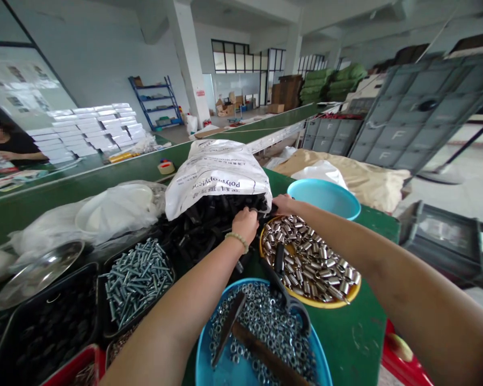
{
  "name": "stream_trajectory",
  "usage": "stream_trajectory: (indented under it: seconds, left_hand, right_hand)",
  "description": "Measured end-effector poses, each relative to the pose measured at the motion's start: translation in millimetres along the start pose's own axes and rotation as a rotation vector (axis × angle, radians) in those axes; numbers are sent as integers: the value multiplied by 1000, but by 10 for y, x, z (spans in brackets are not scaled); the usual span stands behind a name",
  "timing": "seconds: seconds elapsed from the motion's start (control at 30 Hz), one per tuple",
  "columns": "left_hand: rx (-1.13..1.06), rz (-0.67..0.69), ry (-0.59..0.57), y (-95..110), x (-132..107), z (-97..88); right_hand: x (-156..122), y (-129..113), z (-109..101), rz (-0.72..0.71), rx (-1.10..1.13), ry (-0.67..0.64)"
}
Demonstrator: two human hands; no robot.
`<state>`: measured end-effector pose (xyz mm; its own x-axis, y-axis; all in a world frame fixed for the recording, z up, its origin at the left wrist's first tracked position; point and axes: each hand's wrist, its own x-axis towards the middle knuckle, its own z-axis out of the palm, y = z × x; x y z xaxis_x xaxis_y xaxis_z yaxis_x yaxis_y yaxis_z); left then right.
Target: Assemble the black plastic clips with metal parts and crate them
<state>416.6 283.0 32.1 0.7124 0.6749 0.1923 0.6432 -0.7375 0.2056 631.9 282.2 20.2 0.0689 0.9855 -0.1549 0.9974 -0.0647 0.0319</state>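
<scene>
Two hands are up at the mouth of a white sack (217, 177). The left hand (245, 225) has its fingers curled down into the black parts (209, 220) at the opening, maybe gripping some, but I can't tell. The right hand (284, 203) has its fingers hidden behind the sack's lip, so no idea there either. The sack lies on a green bench (370, 332) with its mouth facing the person, probably for easy reach. A yellow tray (309, 262) of steel coils and a blue basin (261, 332) of nuts sit close by too.
</scene>
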Motion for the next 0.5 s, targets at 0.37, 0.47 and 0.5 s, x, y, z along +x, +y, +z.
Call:
stream_trajectory:
  seconds: [0.37,0.47,0.5]
  left_hand:
    - [-444,104,156,-272,-574,-759]
    - [-422,99,291,-553,-1038,-937]
    - [-384,78,333,-678,-1182,-936]
  right_hand:
    - [-799,-446,-518,-222,141,260]
    - [-975,-867,-606,-288,207,418]
    - [-983,-1038,-592,-302,227,465]
